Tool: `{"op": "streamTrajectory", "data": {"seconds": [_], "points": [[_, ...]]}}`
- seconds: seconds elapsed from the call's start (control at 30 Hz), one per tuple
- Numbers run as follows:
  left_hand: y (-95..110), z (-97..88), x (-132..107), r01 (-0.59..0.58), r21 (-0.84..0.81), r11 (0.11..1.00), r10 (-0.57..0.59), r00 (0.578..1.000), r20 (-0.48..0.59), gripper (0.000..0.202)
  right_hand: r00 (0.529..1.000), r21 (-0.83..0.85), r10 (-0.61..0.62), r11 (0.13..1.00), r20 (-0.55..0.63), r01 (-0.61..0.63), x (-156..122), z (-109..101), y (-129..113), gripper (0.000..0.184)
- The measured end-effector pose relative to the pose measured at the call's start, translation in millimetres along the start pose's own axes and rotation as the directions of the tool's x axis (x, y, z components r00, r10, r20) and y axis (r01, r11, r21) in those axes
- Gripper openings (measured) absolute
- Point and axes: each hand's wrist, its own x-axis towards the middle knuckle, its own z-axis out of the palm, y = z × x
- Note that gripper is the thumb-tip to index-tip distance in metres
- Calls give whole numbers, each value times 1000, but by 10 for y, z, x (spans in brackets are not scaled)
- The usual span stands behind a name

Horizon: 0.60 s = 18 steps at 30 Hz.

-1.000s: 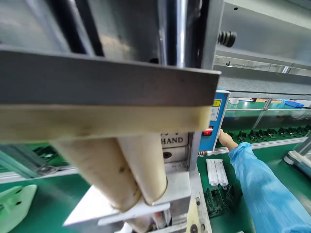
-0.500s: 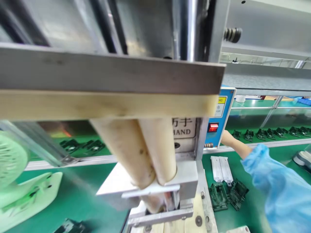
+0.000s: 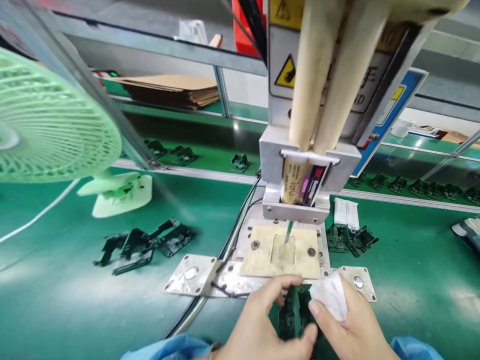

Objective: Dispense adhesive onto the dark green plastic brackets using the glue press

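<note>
My left hand (image 3: 257, 320) curls its fingers and thumb around a black plastic part (image 3: 294, 310) near the bottom of the view. Pinched in my right hand (image 3: 352, 322) is a crumpled white wipe (image 3: 332, 296), close against the part's right side. Just beyond my hands lies a cream fixture plate (image 3: 258, 262) with a shallow recess. Above it a thin green nozzle (image 3: 289, 232) points down from a twin-tube adhesive cartridge (image 3: 296, 182), seated in a metal holder (image 3: 275, 152). My palms and the lower end of the part are partly hidden.
Left on the green bench are several black plastic parts (image 3: 137, 245) and a green fan (image 3: 56, 120). More black parts (image 3: 362, 240) and two white pieces (image 3: 345, 213) sit right of the fixture. Cables (image 3: 228, 245) run beside it. Metal plates with round buttons (image 3: 191, 272) flank it.
The view has swung down and left from the dispenser. Earlier, a blue-sleeved arm reached right, its hand partly behind the blue box; now both my hands are low in front, with part and wipe.
</note>
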Motion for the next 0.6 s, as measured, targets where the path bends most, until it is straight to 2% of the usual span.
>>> {"op": "streamTrajectory", "data": {"seconds": [0.07, 0.13, 0.23, 0.3, 0.37, 0.47, 0.6], "points": [[28, -102, 96, 147, -59, 987, -144, 988, 53, 44, 989, 68, 84, 995, -120, -76, -58, 43, 11, 33], [4, -234, 257, 273, -183, 945, -247, 957, 151, 49, 960, 100, 165, 984, -226, -145, -115, 11, 61, 38], [-61, -422, 537, 380, -332, 864, -308, 918, 250, 61, 910, 122, 258, 965, -325, -230, -225, -99, 198, 43], [-88, -508, 699, 416, -356, 837, -316, 898, 306, 67, 872, 112, 319, 948, -371, -299, -311, -178, 301, 45], [-106, -551, 821, 370, -335, 867, -259, 907, 332, 66, 832, 105, 367, 928, -417, -357, -398, -250, 396, 48], [-161, -537, 935, 223, -288, 931, -136, 946, 293, 61, 768, 151, 415, 907, -488, -394, -499, -342, 528, 50], [-268, -456, 969, 97, -241, 966, -38, 970, 238, 65, 649, 187, 465, 873, -602, -451, -486, -457, 746, 54]]}}
